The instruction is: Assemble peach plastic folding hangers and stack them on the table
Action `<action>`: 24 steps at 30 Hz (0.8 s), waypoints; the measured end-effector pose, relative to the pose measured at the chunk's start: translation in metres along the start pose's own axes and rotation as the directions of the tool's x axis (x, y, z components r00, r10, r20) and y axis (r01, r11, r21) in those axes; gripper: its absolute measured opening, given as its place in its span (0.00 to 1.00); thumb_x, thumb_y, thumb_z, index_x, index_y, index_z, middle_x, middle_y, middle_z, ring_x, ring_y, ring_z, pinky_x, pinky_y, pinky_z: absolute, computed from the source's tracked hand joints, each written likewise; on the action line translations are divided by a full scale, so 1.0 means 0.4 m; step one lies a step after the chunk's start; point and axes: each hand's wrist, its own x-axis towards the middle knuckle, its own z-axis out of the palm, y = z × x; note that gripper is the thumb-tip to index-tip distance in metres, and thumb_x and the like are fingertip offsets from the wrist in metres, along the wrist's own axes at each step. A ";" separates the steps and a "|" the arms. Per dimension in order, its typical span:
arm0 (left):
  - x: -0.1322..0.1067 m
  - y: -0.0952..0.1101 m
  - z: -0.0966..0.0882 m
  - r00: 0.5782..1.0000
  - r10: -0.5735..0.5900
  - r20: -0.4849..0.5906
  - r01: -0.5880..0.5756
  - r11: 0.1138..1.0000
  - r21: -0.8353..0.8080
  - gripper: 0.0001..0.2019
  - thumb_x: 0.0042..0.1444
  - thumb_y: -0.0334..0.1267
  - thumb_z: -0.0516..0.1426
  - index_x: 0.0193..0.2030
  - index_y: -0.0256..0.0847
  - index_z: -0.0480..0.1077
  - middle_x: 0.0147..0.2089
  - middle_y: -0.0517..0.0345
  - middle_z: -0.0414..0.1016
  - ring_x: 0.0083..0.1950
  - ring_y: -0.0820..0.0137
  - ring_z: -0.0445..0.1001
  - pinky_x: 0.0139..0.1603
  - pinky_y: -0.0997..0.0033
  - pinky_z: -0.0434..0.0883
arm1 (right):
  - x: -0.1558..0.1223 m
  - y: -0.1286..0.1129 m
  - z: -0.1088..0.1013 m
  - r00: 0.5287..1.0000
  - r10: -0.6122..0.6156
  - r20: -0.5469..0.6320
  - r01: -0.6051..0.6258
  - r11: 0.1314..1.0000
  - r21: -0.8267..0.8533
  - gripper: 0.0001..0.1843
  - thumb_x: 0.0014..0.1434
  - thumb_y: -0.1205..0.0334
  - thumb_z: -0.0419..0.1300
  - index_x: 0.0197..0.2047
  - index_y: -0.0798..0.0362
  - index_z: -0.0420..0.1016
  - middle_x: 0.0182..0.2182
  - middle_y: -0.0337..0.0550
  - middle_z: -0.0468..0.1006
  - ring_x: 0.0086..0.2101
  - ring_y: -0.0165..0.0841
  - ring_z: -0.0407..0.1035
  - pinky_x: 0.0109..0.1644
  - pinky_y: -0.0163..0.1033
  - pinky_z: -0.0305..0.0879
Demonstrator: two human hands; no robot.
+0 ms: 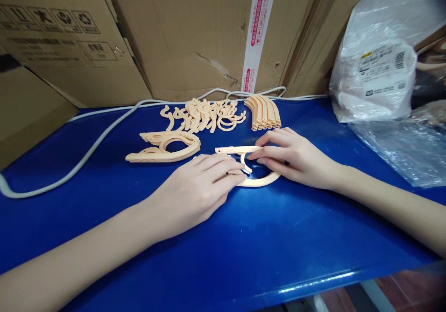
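Observation:
A peach plastic hanger piece [259, 180], curved with a straight bar on top, lies on the blue table [244, 247]. My left hand [198, 189] rests palm down with its fingertips pressing on the piece's left end. My right hand [292, 156] pinches the straight bar between thumb and fingers from the right. Behind them lie a stack of assembled hangers [167, 147], a heap of small hook parts [204, 114] and a bundle of curved arm parts [265, 112].
Large cardboard boxes [195, 33] stand against the back of the table. A white cable [101, 138] runs along the back and left. Plastic bags [376, 70] with white contents sit at the right; crumpled clear film [407, 149] lies beside them.

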 end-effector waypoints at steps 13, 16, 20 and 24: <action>-0.008 0.000 0.001 0.998 -0.003 0.064 0.004 1.000 -0.023 0.17 0.68 0.28 0.48 0.59 0.38 0.69 0.60 0.56 0.75 0.60 0.62 0.70 0.56 0.59 0.66 | 0.004 -0.010 0.007 0.996 -0.084 -0.036 0.087 0.991 0.105 0.12 0.69 0.67 0.52 0.48 0.54 0.76 0.43 0.48 0.75 0.41 0.35 0.68 0.46 0.42 0.62; -0.006 0.008 0.001 0.996 0.012 0.086 -0.008 0.999 -0.051 0.16 0.69 0.30 0.49 0.59 0.38 0.70 0.59 0.57 0.76 0.61 0.63 0.69 0.59 0.59 0.64 | 0.009 -0.018 0.009 0.996 -0.084 -0.026 0.087 0.982 0.168 0.10 0.69 0.67 0.52 0.45 0.55 0.75 0.42 0.48 0.76 0.42 0.35 0.69 0.47 0.41 0.63; -0.001 0.014 0.000 0.996 0.030 0.084 -0.024 0.997 -0.076 0.14 0.68 0.31 0.50 0.56 0.36 0.72 0.55 0.59 0.78 0.58 0.65 0.70 0.60 0.62 0.63 | 0.011 -0.030 0.012 0.999 -0.018 -0.035 0.025 0.976 0.218 0.10 0.68 0.64 0.54 0.50 0.58 0.70 0.42 0.48 0.78 0.41 0.34 0.71 0.45 0.40 0.66; -0.001 0.013 0.000 0.997 0.035 0.072 -0.028 0.995 -0.092 0.14 0.68 0.30 0.51 0.56 0.37 0.72 0.54 0.59 0.78 0.57 0.66 0.69 0.60 0.63 0.61 | 0.015 -0.032 0.009 0.997 0.043 -0.058 -0.028 0.973 0.229 0.12 0.68 0.62 0.55 0.52 0.57 0.70 0.43 0.46 0.79 0.42 0.33 0.72 0.48 0.38 0.65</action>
